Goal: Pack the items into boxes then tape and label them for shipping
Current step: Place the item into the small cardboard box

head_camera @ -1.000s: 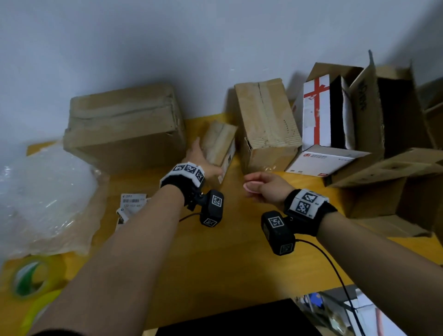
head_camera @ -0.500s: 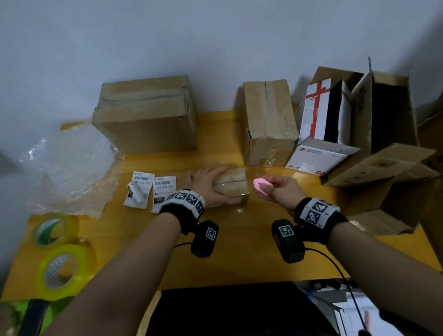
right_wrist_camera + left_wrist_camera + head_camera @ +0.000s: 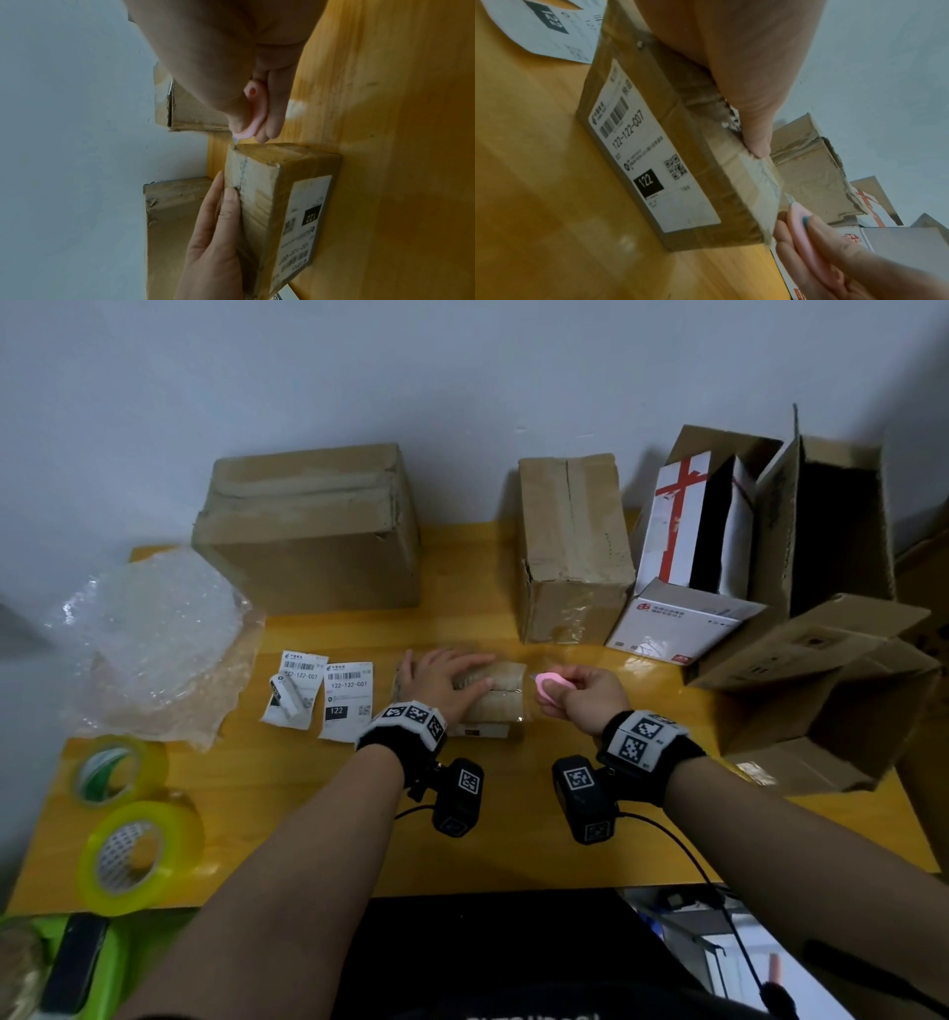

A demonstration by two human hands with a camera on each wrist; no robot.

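A small taped cardboard box [image 3: 506,701] with a "122" shipping label on its near side [image 3: 654,162] lies flat on the yellow table [image 3: 308,814]. My left hand [image 3: 462,672] rests flat on top of the box, fingers straight, and presses it down. My right hand [image 3: 562,685] pinches a small pink box cutter [image 3: 548,684] just off the box's right end. In the right wrist view the cutter [image 3: 257,115] has its short blade tip at the top corner of the box [image 3: 282,182], by the taped seam.
A large taped box [image 3: 313,531] and an upright box [image 3: 575,546] stand at the back. A white box with red tape [image 3: 688,531] and open cartons [image 3: 821,685] crowd the right. At left lie loose labels [image 3: 349,695], bubble wrap [image 3: 154,639] and two tape rolls [image 3: 138,855].
My left hand carried the small box from the back of the table to the near middle and laid it flat. My right hand followed with the pink cutter to the box's right end.
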